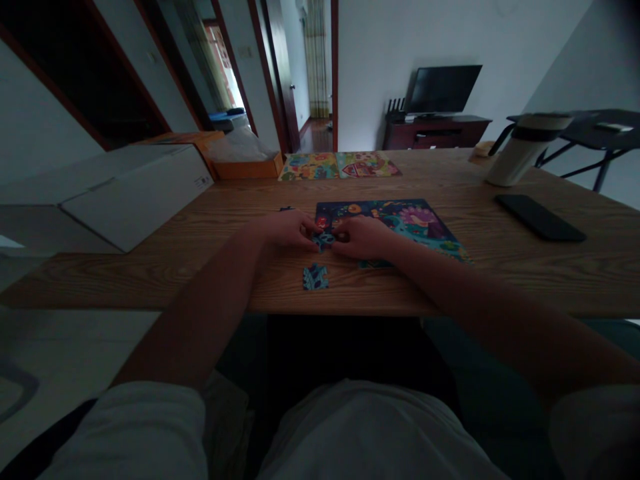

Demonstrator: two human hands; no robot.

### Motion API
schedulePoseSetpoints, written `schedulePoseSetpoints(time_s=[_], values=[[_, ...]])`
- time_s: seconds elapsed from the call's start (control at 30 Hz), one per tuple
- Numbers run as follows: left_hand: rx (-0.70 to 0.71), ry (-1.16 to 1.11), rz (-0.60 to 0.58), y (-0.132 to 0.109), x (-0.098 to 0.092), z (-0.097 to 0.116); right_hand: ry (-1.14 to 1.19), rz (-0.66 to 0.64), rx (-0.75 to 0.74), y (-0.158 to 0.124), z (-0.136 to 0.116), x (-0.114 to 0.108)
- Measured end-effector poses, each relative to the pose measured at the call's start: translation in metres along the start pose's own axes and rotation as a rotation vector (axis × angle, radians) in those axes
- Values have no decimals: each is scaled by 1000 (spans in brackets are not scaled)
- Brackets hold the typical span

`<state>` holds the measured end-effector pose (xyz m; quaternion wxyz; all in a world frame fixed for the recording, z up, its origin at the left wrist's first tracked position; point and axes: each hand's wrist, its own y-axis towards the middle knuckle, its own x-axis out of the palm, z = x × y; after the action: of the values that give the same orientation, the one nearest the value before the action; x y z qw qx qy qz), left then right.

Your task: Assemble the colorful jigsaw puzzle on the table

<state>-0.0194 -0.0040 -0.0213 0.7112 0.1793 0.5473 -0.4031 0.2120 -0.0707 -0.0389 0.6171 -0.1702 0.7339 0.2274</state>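
My left grip (286, 230) and right grip (361, 239) pinch a blue jigsaw piece (323, 241); another piece (315, 277) lies just nearer on the counter (550, 280).

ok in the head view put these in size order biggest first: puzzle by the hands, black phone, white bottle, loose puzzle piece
1. The puzzle
2. The black phone and white bottle: they look alike, and their distance from the camera makes ranking them unsure
3. The loose puzzle piece

Seen from a single camera on the person's head, the scene is angled forward and down past the shirt front (370, 433). The left hand (286, 231) and right hand (361, 239) are viewed from close above a wooden table (550, 280), with a room (400, 67) beyond.
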Motion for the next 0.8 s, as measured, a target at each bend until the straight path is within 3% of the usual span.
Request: schedulePoseSetpoints(time_s=[0.27, 0.8], values=[[-69, -50, -15, 0, -2, 6, 61, -48, -30, 5, 7, 2], [-119, -28, -7, -3, -3, 7, 56, 23, -88, 6, 7, 6]])
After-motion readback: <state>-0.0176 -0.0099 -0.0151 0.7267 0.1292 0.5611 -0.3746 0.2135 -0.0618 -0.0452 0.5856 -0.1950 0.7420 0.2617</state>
